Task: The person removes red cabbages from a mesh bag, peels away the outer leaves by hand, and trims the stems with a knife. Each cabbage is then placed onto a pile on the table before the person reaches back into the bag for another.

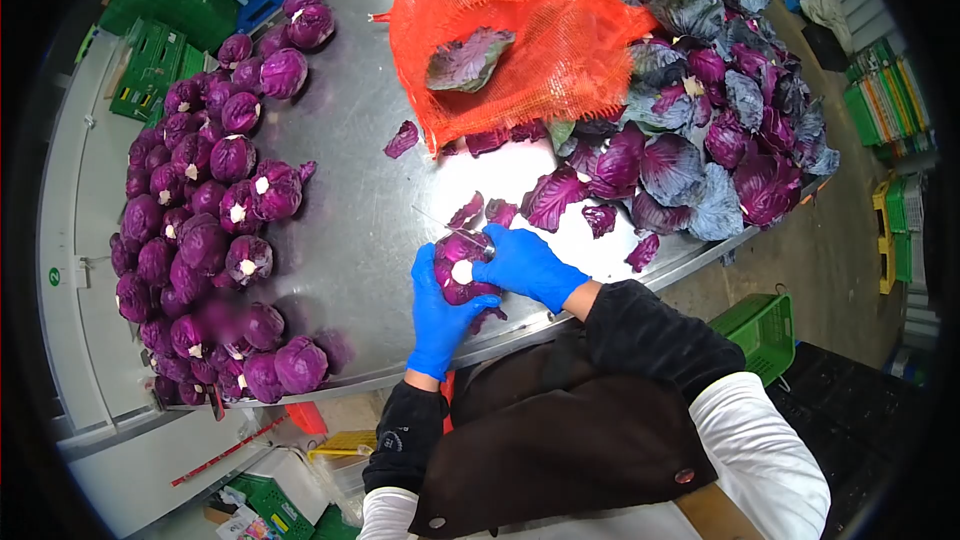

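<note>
A red cabbage [455,285] with a pale cut stem end facing up rests against my left hand [442,315], whose blue-gloved fingers wrap round its left and near side. My right hand [527,268], also in a blue glove, is closed on a knife [450,230] at the cabbage's upper right. The thin blade points up and left over the cabbage; the handle is mostly hidden by the fingers. Both hands are at the near edge of a metal table [350,155]. Torn leaves lie just beyond, including a purple leaf [555,198].
A heap of trimmed red cabbages [205,240] covers the table's left side. An orange mesh bag [520,30] lies at the far middle, with a loose leaf on it. Dark outer leaves [690,150] are piled on the right. A green crate [757,335] stands below the right edge.
</note>
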The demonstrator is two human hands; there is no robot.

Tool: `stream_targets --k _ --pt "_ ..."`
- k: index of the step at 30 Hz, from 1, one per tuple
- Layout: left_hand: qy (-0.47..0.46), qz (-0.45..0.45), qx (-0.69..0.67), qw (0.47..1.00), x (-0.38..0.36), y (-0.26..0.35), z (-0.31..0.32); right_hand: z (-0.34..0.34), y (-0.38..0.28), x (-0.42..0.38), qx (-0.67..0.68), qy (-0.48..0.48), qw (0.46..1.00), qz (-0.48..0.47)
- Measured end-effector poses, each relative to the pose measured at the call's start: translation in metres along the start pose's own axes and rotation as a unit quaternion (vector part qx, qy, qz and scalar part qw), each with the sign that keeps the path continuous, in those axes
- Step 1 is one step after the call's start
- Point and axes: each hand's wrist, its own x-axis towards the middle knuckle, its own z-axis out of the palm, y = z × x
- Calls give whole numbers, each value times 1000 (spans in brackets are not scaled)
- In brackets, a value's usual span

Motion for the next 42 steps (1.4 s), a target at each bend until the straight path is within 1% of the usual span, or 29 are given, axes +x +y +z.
stream_targets --k 3,5,7,9,11,13,15,16,17,18,19,21,23,25,26,28,29,30,31,32,33,34,35,37,38,39,40,41,42 --pt "-10 -30 -95 995 2 -2 -1 9 9 -1 -52 18 998 -33" --pt "-16 -10 -47 999 4 -11 -3 8 16 -8 -78 56 991 -98" --pt "-26 5 3 1000 -1 -19 -10 2 33 -3 -71 91 988 -102" --pt "-26 -53 -113 992 1 -24 -14 -10 70 6 -15 119 992 -32" --pt "-44 -67 -142 987 -2 -29 -20 -34 85 9 -131 149 979 35" --pt "-67 -27 -163 984 -7 -27 -18 -35 71 3 -141 130 981 10" --pt "-75 -4 -130 989 -8 -32 -18 -23 34 5 -6 116 992 -40" --pt "-76 7 -35 996 -9 -28 -20 -22 23 14 55 -2 997 53" --pt "-75 16 60 995 -9 -17 -22 -23 17 20 115 -121 975 144" --pt "-59 24 74 995 -11 -3 -18 -8 27 26 179 -115 971 105" --pt "-59 22 75 995 -11 3 -8 -7 26 28 180 -117 971 105" --pt "53 -49 101 992 -11 9 4 -6 24 32 216 -124 962 116" --pt "66 -45 60 995 -11 -3 4 -2 26 32 176 -122 970 118" --pt "50 -60 -43 996 -12 -7 -3 24 54 37 290 22 956 23" --pt "53 -58 -41 996 -12 -13 -8 23 59 36 232 6 971 52" --pt "68 -121 -219 966 -22 -28 -16 36 72 43 130 36 991 12" --pt "65 -124 -215 966 -25 -38 -21 41 79 43 79 57 995 -2" --pt "74 -140 -246 956 -23 -48 -20 38 86 44 103 116 987 30" --pt "87 -157 -278 944 -23 -53 -18 17 77 41 -41 116 991 44" --pt "81 -146 -215 962 -21 -51 -18 2 59 32 -94 120 988 -19" --pt "82 -149 -215 962 -19 -49 -19 -11 42 22 -143 126 978 -80" --pt "70 -143 -177 971 -16 -46 -20 -14 20 13 -53 114 984 -128" --pt "58 -134 -140 979 -13 -44 -20 -9 2 7 20 137 964 -225" --pt "71 -134 -175 973 -10 -44 -20 15 2 21 44 -34 956 -287" --pt "83 -135 -209 965 -10 -44 -22 23 8 26 47 -33 956 -289" --pt "83 -134 -208 965 -11 -45 -24 29 15 31 133 -53 950 -277" --pt "107 -167 -277 940 -11 -47 -27 32 19 34 217 -73 938 -262" --pt "131 -200 -346 907 -11 -48 -29 26 25 33 216 -74 938 -261" --pt "146 -209 -373 892 -12 -48 -32 13 37 33 154 -73 964 -206"
